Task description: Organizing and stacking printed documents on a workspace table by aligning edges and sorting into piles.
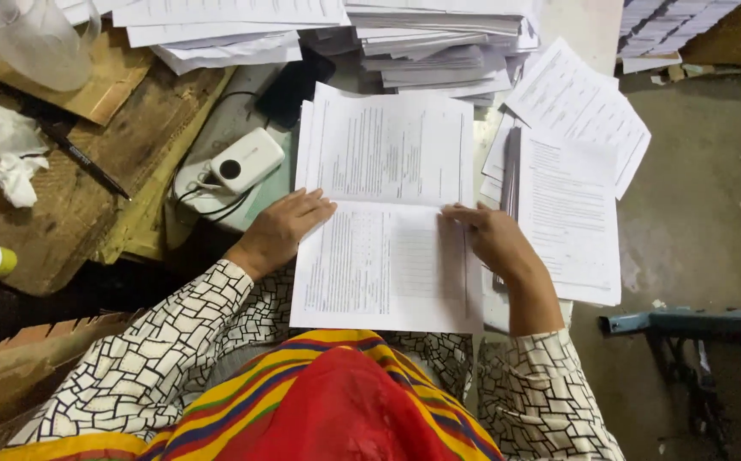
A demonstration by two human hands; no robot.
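Lying lengthwise away from both hands, printed sheet.

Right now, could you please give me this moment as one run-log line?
left hand: flat on printed sheet, left edge | right hand: fingertips on its right edge at the fold line | white device: left of sheet

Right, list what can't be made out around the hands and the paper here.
Head view only:
- Printed sheet: its text is too small and blurred to read.
- Left hand: fingertips lie on the sheet's left edge; the palm side is hidden by the hand itself.
- Right hand: its grip is unclear, the underside faces away.
- Paper stacks: cut off by the top edge.
- Clear jug: cut off at the top-left corner.
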